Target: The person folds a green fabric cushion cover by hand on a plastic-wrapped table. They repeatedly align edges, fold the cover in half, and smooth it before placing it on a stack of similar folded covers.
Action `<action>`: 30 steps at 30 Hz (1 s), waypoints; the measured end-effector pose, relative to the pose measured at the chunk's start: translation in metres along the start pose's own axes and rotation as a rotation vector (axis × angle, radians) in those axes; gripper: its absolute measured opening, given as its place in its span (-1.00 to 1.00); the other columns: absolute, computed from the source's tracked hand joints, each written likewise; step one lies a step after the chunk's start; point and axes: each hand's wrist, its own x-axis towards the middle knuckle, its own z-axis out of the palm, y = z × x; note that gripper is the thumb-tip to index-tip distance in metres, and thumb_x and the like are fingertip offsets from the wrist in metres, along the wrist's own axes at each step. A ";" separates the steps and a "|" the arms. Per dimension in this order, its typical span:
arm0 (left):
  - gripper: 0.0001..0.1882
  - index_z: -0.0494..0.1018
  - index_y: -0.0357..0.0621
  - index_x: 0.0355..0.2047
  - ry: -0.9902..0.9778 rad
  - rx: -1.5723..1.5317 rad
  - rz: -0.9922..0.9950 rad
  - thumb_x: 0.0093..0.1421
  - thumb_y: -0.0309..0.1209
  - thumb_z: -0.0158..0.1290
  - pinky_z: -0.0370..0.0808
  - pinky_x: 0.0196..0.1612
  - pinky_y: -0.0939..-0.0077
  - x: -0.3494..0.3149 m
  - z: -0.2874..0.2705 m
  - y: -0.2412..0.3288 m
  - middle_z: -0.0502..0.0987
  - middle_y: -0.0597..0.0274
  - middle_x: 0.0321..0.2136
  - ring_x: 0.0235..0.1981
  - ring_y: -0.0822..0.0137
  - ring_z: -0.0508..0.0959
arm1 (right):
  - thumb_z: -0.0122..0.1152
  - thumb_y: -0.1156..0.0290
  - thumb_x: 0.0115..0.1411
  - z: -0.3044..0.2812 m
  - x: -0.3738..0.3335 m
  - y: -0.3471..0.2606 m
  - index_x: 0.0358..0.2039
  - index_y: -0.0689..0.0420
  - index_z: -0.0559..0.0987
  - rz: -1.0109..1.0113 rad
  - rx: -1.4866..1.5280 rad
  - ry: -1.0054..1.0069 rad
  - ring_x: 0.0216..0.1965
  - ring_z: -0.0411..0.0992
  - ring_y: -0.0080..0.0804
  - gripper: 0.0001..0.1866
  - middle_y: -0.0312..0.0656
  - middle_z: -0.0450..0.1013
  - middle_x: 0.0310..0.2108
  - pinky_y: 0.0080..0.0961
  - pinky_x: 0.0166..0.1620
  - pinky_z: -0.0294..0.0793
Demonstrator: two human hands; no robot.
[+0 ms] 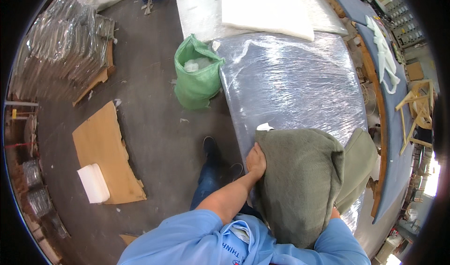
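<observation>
Two hands, bare, of a person in a light blue shirt (pixel 187 234). Left hand (pixel 255 161): against the left edge of the grey-green fabric bundle, fingers pointing away from the body; whether they close on the cloth cannot be told. Right hand (pixel 335 213): mostly hidden at the bundle's lower right side; grip cannot be told.

One grey-green fabric bundle (pixel 300 176), bulky, between the forearms, against the body and over the near part of the table (pixel 295 87); small white piece (pixel 265 126) at its upper left corner. One flap (pixel 358 164) of like fabric, just right of it.

Table: wrapped in clear film; white sheet (pixel 267 7) at its far end. One green sack (pixel 197 94), open, pale contents, on the floor beside the table's left edge.

Floor, left: one cardboard sheet (pixel 105 143), white block (pixel 93 184) upon its near end; one stack of film-wrapped panels (pixel 61 49) farther off.

Right: one blue-topped table (pixel 393 185), wooden edge.
</observation>
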 end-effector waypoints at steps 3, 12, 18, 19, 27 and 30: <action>-0.27 0.58 -0.21 0.02 -0.012 0.032 -0.042 0.51 0.12 -0.42 0.42 0.16 -0.10 0.006 0.006 0.001 0.61 -0.30 -0.03 0.09 -0.34 0.53 | 0.01 0.05 0.50 0.000 0.010 -0.004 -0.28 0.24 0.56 0.008 -0.015 -0.009 -0.34 0.43 -0.35 -0.54 -0.11 0.53 -0.41 -0.27 -0.22 0.45; -0.27 0.55 -0.21 0.06 -0.020 -0.113 0.005 0.51 0.14 -0.41 0.39 0.21 -0.06 0.005 0.006 -0.011 0.58 -0.28 0.04 0.15 -0.33 0.49 | 0.00 0.05 0.51 -0.008 0.014 -0.016 -0.30 0.25 0.56 -0.057 -0.054 0.010 -0.36 0.41 -0.37 -0.53 -0.11 0.52 -0.42 -0.27 -0.23 0.45; -0.24 0.45 -0.27 0.25 0.011 -0.487 -0.216 0.52 0.13 -0.41 0.33 0.32 0.09 -0.044 -0.008 -0.044 0.51 -0.19 0.21 0.28 -0.21 0.43 | -0.01 0.05 0.52 0.001 0.010 -0.053 -0.31 0.25 0.56 -0.211 -0.170 0.008 -0.37 0.40 -0.39 -0.52 -0.12 0.51 -0.43 -0.28 -0.24 0.44; -0.25 0.44 -0.26 0.27 -0.032 -0.574 -0.253 0.52 0.13 -0.40 0.32 0.33 0.12 -0.054 -0.010 -0.053 0.50 -0.17 0.22 0.29 -0.18 0.43 | -0.01 0.06 0.52 0.007 0.009 -0.066 -0.32 0.25 0.56 -0.251 -0.221 -0.007 -0.37 0.40 -0.39 -0.52 -0.12 0.51 -0.43 -0.28 -0.24 0.44; -0.29 0.41 -0.23 0.30 -0.096 -0.715 -0.288 0.52 0.10 -0.34 0.30 0.33 0.17 -0.053 -0.023 -0.125 0.47 -0.13 0.26 0.31 -0.10 0.42 | -0.07 -0.04 0.54 0.018 -0.054 -0.158 -0.31 0.25 0.56 -0.657 0.300 0.020 -0.34 0.41 -0.41 -0.43 -0.15 0.52 -0.41 -0.32 -0.23 0.44; -0.30 0.45 -0.25 0.22 0.065 -0.788 -0.213 0.52 0.11 -0.33 0.31 0.31 0.14 -0.036 -0.035 -0.119 0.49 -0.17 0.21 0.28 -0.12 0.44 | 0.10 0.01 0.45 0.017 -0.042 -0.180 -0.08 0.18 0.61 -0.630 0.435 -0.186 -0.25 0.49 -0.43 -0.56 -0.17 0.59 -0.27 -0.33 -0.14 0.48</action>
